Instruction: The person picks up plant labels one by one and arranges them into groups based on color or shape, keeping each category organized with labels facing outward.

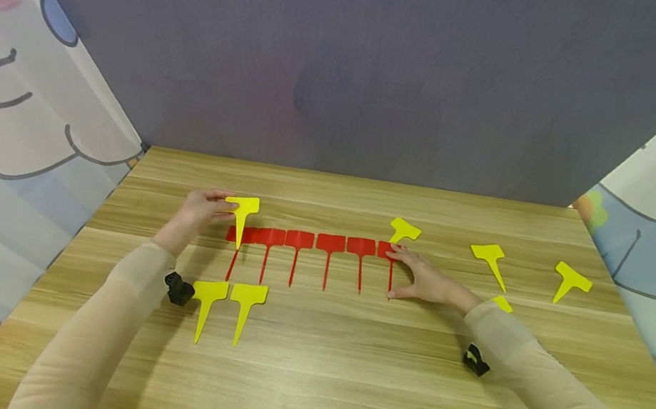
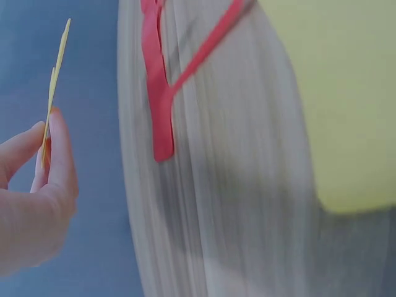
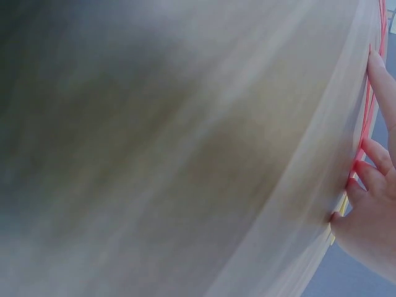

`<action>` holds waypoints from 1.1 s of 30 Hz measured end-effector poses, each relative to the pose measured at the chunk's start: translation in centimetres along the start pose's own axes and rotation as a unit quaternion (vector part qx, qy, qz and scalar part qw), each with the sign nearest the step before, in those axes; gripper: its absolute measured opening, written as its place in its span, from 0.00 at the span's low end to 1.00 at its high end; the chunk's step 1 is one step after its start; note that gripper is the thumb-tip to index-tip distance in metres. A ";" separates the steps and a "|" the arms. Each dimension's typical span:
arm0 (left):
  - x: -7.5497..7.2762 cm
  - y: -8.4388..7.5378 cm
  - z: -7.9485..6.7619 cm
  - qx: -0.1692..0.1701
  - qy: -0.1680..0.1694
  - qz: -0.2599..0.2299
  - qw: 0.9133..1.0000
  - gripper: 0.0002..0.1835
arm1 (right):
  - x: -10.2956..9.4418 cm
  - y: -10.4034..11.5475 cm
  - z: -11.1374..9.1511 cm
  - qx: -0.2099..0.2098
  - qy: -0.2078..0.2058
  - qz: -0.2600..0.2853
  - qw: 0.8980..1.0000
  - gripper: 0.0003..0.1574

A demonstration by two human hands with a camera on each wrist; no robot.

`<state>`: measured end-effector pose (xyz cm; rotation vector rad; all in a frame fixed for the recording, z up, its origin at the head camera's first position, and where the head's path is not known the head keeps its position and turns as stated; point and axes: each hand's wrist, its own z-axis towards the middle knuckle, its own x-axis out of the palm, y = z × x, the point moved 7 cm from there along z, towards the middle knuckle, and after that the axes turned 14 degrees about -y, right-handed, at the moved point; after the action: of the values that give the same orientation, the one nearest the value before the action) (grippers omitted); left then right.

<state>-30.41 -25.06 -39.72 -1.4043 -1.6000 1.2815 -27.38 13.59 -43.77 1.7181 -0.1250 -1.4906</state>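
My left hand [image 1: 196, 215] pinches a yellow T-shaped plant label [image 1: 245, 208] by the side of its head and holds it up, stem pointing down. It shows edge-on between thumb and fingers in the left wrist view. Behind it, several red T-shaped plant labels [image 1: 331, 243] lie in a side-by-side row, stems toward me; the leftmost red one [image 1: 232, 264] is partly covered by the raised label. At the row's right end, my right hand [image 1: 429, 281] rests with spread fingers on the last red label [image 1: 384, 249], fingertips at its head and thumb beside its stem tip.
Two yellow labels [image 1: 249, 293] lie side by side in front of the row's left end. Another yellow label [image 1: 405, 230] sits behind the right hand. Two more yellow labels [image 1: 489, 252] lie farther right, and one yellow label [image 1: 503, 303] is partly hidden by the right sleeve.
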 end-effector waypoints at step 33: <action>5.2 1.2 -5.0 0.001 0.063 0.034 0.997 0.18 | 0.0 0.0 0.0 -0.002 0.001 0.002 1.000 0.51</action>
<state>-26.59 -18.80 -39.96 -1.5193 -1.4774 1.2068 -27.39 13.63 -43.75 1.7149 -0.1238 -1.4842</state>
